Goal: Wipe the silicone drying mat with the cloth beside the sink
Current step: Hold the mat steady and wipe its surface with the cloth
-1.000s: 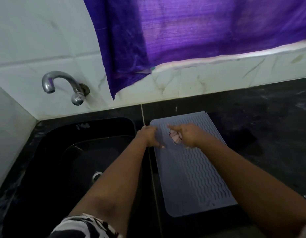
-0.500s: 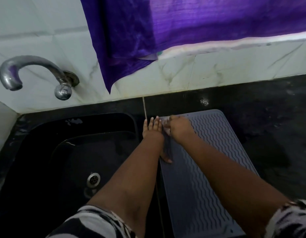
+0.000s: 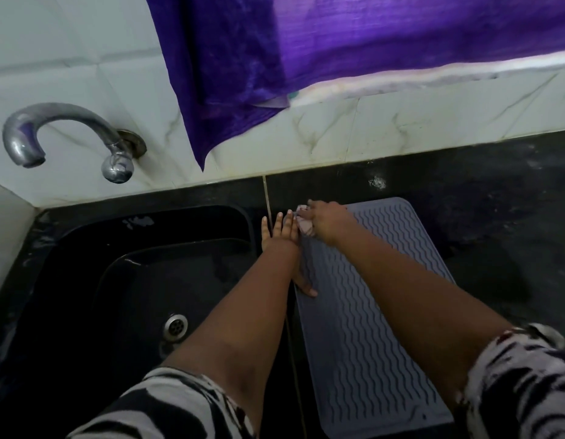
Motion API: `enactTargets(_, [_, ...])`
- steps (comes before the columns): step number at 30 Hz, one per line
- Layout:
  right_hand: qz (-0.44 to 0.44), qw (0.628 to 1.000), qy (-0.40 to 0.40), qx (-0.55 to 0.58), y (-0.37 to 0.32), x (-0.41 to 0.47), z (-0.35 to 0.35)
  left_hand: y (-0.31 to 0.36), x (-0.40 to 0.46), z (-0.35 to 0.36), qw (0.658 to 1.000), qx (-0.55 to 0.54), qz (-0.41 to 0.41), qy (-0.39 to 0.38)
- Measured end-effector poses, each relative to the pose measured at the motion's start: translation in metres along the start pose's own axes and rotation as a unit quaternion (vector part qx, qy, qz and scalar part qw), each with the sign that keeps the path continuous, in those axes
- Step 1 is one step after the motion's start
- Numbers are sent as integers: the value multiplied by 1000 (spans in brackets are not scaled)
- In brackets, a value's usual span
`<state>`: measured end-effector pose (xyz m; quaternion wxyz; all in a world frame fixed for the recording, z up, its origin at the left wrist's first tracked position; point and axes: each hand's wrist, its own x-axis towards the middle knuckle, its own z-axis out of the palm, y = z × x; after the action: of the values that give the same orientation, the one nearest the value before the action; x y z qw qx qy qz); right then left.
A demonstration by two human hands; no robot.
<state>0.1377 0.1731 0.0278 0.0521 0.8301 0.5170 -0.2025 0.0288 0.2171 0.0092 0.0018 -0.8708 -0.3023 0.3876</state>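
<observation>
Black counter [image 3: 465, 217] by the sink [image 3: 116, 264]: right hand [image 3: 327, 221] fingers bunched around the cloth [image 3: 305, 226] on the mat's [image 3: 370, 327] far corner, left hand [image 3: 279, 234] fingers spread flat beside it.

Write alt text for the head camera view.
A right hand presses a bunched cloth onto the far left corner of a grey silicone drying mat, while the left hand lies flat at its edge beside a black sink.

Grey wavy-ridged mat [image 3: 363, 312]; black sink [image 3: 94, 280]; purple curtain [image 3: 338, 42]; black-white patterned sleeves [image 3: 522, 384].
</observation>
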Motion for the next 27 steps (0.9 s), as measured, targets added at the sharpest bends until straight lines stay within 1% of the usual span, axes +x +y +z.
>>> enactTargets(1, [-4, 999, 7, -45, -5, 0, 9, 0, 0, 1, 1000, 2, -2, -1])
enactTargets(2, [0, 998, 12, -56, -9, -2, 16, -1, 1, 0, 1000, 4, -4, -2])
enactTargets(4, [5, 1000, 15, -20, -7, -12, 25, -2, 4, 1, 1000, -7, -6, 9])
enactTargets(6, [0, 999, -14, 29, -2, -37, 35, -1, 6, 3, 999, -26, -4, 22])
enactTargets(8, [-33, 999, -3, 41, 0, -76, 52, -2, 9, 6, 999, -42, -7, 30])
enactTargets(10, [-42, 996, -40, 70, 3, -104, 58, -4, 12, 6, 998, -39, -9, 40])
enactTargets(12, [-28, 987, -104, 117, 10, -110, 43, -3, 9, 5, 999, -36, -6, 26])
enactTargets(13, [-24, 985, -107, 136, 13, -102, 31, -3, 9, 4, 999, -30, -6, 21])
enactTargets(14, [-11, 982, -84, 166, 16, -91, 17, -3, 7, 3, 1000, -20, -8, 13])
enactTargets(15, [2, 982, -43, 185, 18, -74, 6, -3, 7, 2, 1000, -11, -9, 4])
enactTargets(17, [10, 983, 32, 179, 13, -38, -7, -3, 10, 0, 1000, -3, -14, -1])
enactTargets(18, [15, 990, 32, 137, 7, -24, -6, -2, 11, -1, 1000, 0, -18, -3])
enactTargets(19, [19, 997, 21, 72, -1, -16, -2, -1, 11, -1, 1000, 4, -23, -7])
enactTargets(20, [27, 999, 16, 7, -9, -11, 5, 0, 11, -1, 1000, 9, -28, -11])
enactTargets(21, [37, 999, 27, -28, -13, -11, 15, 1, 11, -1, 999, 14, -31, -12])
enactTargets(22, [47, 997, 44, -36, -16, -15, 23, 2, 11, -2, 999, 16, -32, -10])
enactTargets(24, [40, 997, 69, -11, -16, -36, 38, 1, 11, 1, 1000, 3, -29, 5])
enactTargets(27, [26, 997, 58, 41, -12, -88, 58, -3, 13, 5, 999, -10, -23, 27])
